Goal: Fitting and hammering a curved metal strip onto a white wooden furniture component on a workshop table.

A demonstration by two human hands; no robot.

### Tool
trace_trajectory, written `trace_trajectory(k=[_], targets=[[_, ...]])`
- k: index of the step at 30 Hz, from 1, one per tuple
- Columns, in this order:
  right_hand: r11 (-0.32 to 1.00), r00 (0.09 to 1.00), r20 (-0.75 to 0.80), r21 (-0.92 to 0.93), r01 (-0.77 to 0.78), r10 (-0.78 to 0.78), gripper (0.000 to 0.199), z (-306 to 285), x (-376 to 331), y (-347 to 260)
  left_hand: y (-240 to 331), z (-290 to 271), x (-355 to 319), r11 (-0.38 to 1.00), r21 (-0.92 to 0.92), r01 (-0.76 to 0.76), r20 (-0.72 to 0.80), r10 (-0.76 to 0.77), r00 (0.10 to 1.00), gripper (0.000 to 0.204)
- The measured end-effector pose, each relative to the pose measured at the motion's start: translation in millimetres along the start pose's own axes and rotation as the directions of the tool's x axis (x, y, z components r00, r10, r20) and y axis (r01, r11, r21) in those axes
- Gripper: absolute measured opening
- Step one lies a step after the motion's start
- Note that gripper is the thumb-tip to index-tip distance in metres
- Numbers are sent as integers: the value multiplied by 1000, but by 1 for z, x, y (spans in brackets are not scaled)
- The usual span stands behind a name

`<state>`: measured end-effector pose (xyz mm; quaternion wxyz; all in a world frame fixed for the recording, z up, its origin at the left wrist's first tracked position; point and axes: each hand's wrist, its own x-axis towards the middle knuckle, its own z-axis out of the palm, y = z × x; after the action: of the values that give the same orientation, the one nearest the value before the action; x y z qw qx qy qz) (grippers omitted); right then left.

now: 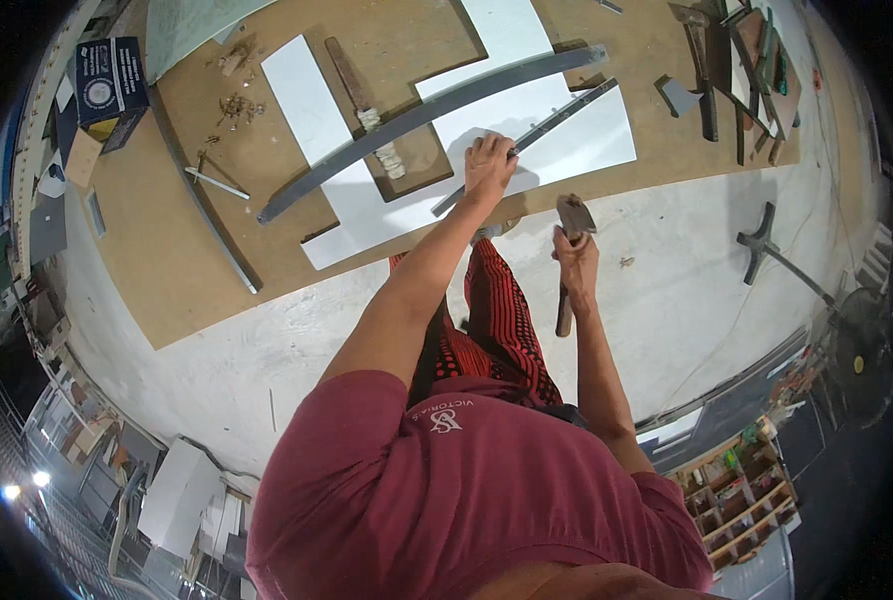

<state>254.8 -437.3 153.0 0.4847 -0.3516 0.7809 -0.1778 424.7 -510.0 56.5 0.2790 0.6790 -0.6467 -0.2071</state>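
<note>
The left hand [490,165] presses flat, fingers spread, on a thin grey metal strip [527,145] lying across the white panel [527,130], pinning it steady. Just below the panel, the right hand [577,255] grips 1 hammer [570,250] (head up, raised ready).

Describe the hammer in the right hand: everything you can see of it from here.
The hammer has a dark, worn metal head at the top and a brown handle, seemingly wood, running down past the grip. The right hand is closed around the handle just under the head, holding it roughly upright above the pale concrete floor, just off the near edge of the brown board. Only the hand touches it. The head's exact shape is hard to make out.
</note>
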Motion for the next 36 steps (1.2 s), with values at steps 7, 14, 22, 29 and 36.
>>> trace_trajectory(k=[7,14,22,29,36], targets=[[972,958,165,23,232,-233,28,30,45,-34,3,19,-7,1000,-19,21,-155,-24,988,16],[962,952,204,-100,253,-229,27,51,63,-31,-4,22,-10,999,-36,34,-165,-40,986,15],[955,940,176,108,277,-293,28,52,56,-24,-3,18,-9,997,-70,35,-163,-46,986,18],[966,950,226,-96,241,-215,33,52,64,-17,-7,20,-9,996,-92,9,-171,-25,985,20],[963,939,233,-31,269,-255,28,62,65,-19,-3,18,-10,997,-68,23,-183,-35,982,16]])
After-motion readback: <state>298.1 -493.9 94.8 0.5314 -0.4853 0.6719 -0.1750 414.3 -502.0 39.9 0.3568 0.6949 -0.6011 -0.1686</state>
